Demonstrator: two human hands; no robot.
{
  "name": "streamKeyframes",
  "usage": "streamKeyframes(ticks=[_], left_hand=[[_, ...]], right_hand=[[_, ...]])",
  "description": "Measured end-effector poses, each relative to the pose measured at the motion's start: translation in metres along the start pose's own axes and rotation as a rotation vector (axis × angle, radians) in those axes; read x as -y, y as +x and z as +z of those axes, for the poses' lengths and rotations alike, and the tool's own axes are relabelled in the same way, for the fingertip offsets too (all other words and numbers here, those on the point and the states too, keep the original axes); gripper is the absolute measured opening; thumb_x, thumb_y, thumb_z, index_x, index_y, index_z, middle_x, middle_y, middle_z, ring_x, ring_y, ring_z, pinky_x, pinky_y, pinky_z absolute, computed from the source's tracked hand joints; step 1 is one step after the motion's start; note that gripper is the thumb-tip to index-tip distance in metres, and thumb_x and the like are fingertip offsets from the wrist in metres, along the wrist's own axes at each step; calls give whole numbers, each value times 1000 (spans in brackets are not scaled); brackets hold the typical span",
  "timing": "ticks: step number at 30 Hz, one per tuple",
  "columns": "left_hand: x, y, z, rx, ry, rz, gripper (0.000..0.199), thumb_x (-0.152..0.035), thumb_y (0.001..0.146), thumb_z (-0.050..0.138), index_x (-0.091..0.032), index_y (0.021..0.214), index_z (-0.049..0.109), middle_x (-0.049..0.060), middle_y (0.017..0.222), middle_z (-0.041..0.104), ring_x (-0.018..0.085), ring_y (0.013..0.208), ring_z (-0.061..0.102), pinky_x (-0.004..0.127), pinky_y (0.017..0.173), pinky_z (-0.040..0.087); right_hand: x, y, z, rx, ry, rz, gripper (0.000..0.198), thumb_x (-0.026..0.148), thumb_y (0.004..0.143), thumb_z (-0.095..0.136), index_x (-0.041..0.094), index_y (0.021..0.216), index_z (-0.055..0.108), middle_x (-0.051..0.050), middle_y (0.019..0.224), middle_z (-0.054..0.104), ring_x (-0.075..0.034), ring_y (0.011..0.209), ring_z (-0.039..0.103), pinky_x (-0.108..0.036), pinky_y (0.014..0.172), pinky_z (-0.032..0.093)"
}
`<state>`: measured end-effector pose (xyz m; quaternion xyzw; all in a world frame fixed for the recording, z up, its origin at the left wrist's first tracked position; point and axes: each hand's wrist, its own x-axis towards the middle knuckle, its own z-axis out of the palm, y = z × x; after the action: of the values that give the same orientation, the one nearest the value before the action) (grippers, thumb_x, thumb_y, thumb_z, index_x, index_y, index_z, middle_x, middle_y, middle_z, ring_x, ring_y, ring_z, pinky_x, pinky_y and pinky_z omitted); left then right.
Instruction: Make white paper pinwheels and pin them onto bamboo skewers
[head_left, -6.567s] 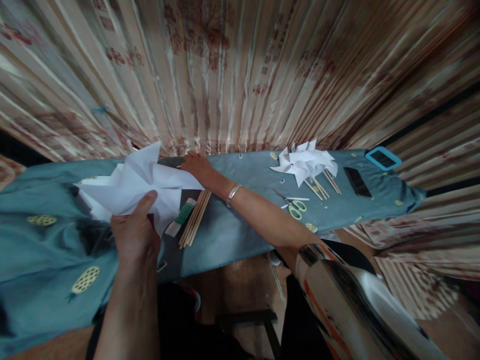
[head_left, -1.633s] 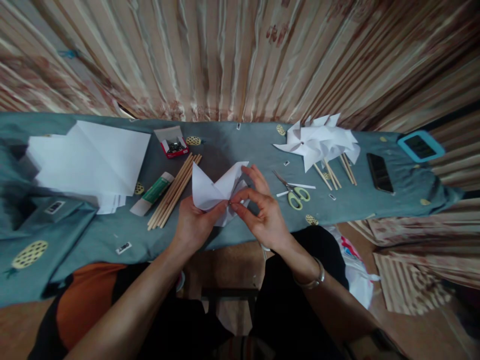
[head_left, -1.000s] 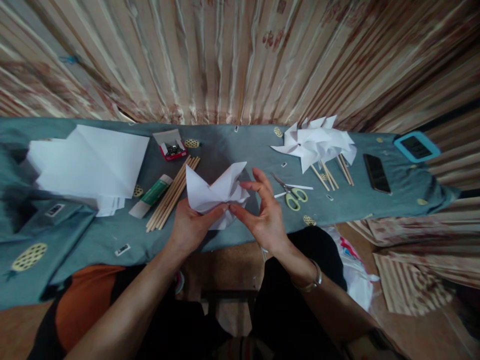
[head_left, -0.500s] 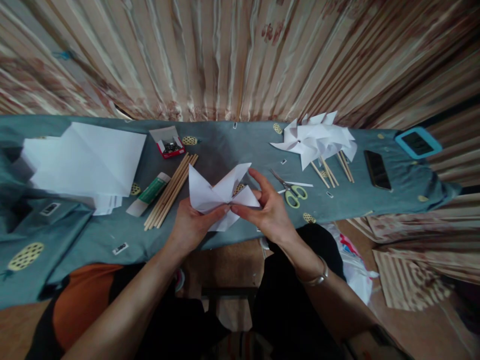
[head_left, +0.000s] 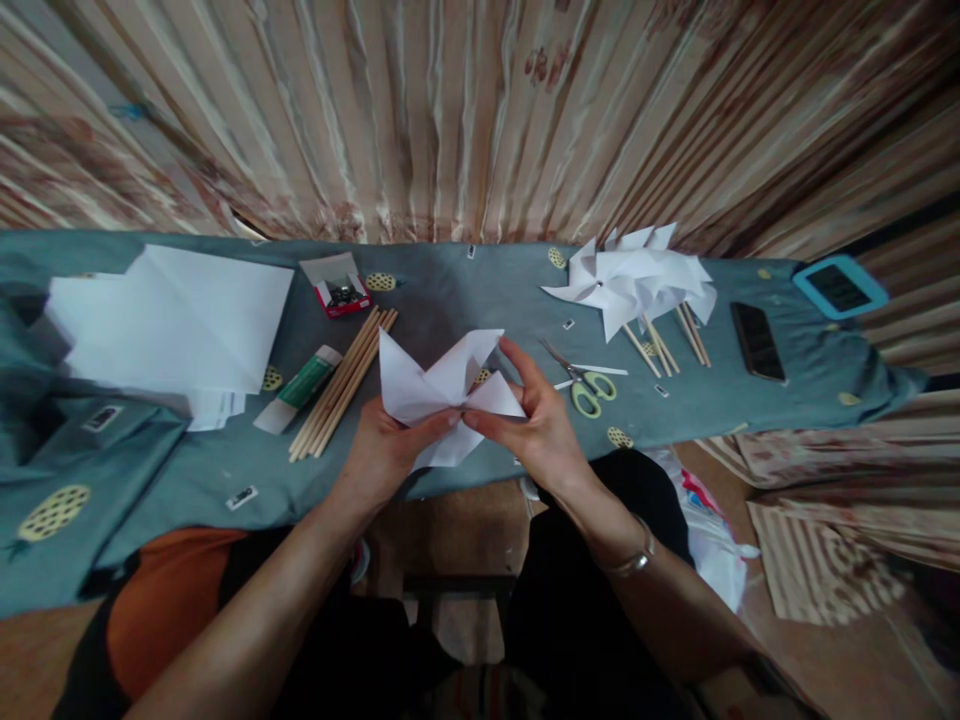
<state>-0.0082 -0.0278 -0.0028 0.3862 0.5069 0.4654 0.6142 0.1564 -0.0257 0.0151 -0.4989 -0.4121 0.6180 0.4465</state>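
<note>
A white paper pinwheel (head_left: pixel 424 390), its corners folded toward the centre, is held over the front edge of the table. My left hand (head_left: pixel 386 445) grips its left side, the thumb pressed near the middle. From the right, my right hand (head_left: pixel 536 420) pinches the paper with its thumb at the centre and the index finger raised behind a blade. Both thumb tips almost meet there; what lies beneath them is hidden. To the left lie several wooden sticks (head_left: pixel 345 385). Scissors with green handles (head_left: pixel 585 385) rest to the right, beside a thin paper strip (head_left: pixel 611 369).
Paper sheets (head_left: pixel 202 320) are stacked at left, near a green-and-white box (head_left: pixel 300 388) and an open red box (head_left: pixel 345 300) of small metal pieces. Finished pinwheels on sticks (head_left: pixel 637 280), a black phone (head_left: pixel 757 340) and a blue-framed device (head_left: pixel 840 287) lie at right. A curtain (head_left: pixel 450 120) hangs behind.
Both hands keep their hold on the paper pinwheel, which has shifted only slightly. Its lower flap shows a little more below the thumbs. The other things stay in place.
</note>
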Motion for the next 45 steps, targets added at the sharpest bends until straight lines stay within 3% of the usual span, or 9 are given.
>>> streamKeyframes(ticks=[12,45], left_hand=[[-7,-2,2,-75,51,45,32,-36,56,85,-13,75,74,6,76,76,21,67,68,31,64,57],[-8,-3,3,-116,148,70,26,-34,59,82,-14,74,73,8,76,76,24,71,70,33,66,60]], right_hand=[[-5,-1,4,-40,-74,-78,94,41,64,86,29,143,35,2,85,72,-20,73,69,-38,71,60],[-3,-2,4,-41,-86,-58,84,41,65,84,30,137,41,1,89,73,-21,73,69,-38,69,58]])
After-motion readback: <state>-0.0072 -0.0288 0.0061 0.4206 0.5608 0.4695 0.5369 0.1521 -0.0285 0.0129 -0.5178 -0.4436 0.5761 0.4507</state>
